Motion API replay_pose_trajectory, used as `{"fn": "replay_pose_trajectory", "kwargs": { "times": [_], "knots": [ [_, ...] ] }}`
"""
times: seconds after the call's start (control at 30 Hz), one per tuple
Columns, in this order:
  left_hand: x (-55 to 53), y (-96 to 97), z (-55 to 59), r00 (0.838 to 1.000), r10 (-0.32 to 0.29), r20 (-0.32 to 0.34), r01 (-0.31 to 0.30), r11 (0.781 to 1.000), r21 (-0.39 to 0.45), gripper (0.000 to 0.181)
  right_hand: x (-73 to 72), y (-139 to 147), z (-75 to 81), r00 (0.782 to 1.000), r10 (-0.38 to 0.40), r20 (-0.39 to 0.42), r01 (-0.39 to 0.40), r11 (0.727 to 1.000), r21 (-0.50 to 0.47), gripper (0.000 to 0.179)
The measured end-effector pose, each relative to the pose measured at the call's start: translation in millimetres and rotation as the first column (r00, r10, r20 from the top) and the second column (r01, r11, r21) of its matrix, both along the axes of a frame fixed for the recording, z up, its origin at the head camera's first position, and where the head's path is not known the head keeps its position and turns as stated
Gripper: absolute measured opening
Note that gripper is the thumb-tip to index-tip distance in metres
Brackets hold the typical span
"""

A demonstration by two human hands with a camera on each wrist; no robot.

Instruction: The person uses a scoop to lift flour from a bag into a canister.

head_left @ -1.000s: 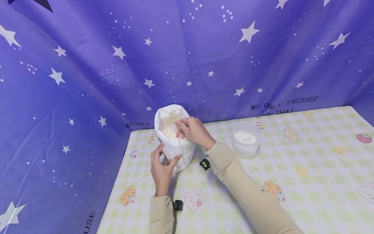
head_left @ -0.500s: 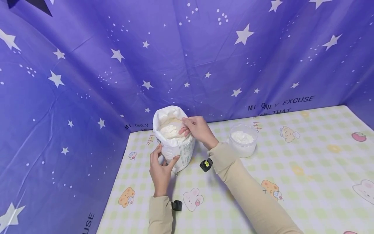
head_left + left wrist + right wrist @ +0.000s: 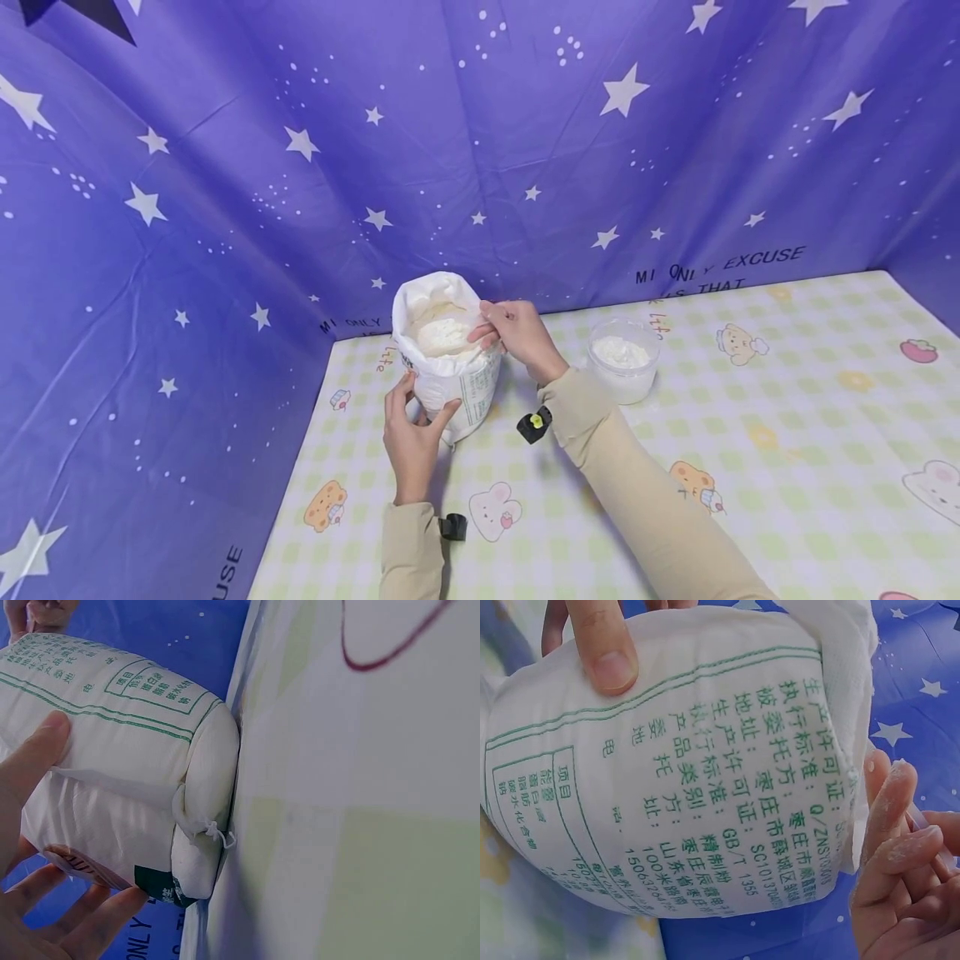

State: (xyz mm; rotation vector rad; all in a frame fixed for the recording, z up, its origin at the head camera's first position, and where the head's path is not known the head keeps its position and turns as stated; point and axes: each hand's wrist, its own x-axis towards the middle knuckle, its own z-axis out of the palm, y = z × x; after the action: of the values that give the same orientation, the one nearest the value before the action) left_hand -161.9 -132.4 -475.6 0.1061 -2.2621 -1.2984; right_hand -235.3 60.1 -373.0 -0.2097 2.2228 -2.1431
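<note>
An open white cloth flour bag [image 3: 457, 396] with green print stands on the table, filled with white flour [image 3: 442, 336]. My left hand [image 3: 414, 437] grips its lower front, thumb on one side and fingers spread round the other; the left wrist view shows the knotted bottom corner of the bag. At the bag's right rim is my right hand [image 3: 521, 337], its fingertips dusted with flour. In the right wrist view those fingers pinch a thin translucent handle [image 3: 919, 819]; the rest of that utensil is hidden.
To the right of the bag stands a clear round tub [image 3: 624, 383] holding white flour. A checked cartoon tablecloth [image 3: 817, 517] covers the table. Purple star-print curtains [image 3: 480, 150] hang close behind and at the left.
My right hand has drawn back rightward from over the flour to the bag's right rim. My left hand keeps its grip on the bag. The view has shifted slightly.
</note>
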Motion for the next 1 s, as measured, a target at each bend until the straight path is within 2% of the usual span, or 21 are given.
{"fn": "replay_pose_trajectory", "kwargs": {
  "times": [0.4,0.77,1.0],
  "knots": [
    [1.4,0.4,-2.1,1.0,-0.009,0.01,0.009,1.0,0.01,0.073,4.9,6.1,-3.9,1.0,-0.021,0.019,0.022,0.999,-0.042,0.045],
    [1.0,-1.9,-2.3,1.0,-0.012,-0.013,0.012,1.0,0.009,0.072,9.5,16.4,-3.0,1.0,0.009,-0.002,-0.009,0.998,-0.066,0.045],
    [0.1,-0.6,-2.6,1.0,-0.015,-0.013,0.015,1.0,0.006,0.074,11.7,21.6,-1.8,1.0,0.001,-0.008,-0.002,0.995,-0.099,0.043]
  ]
}}
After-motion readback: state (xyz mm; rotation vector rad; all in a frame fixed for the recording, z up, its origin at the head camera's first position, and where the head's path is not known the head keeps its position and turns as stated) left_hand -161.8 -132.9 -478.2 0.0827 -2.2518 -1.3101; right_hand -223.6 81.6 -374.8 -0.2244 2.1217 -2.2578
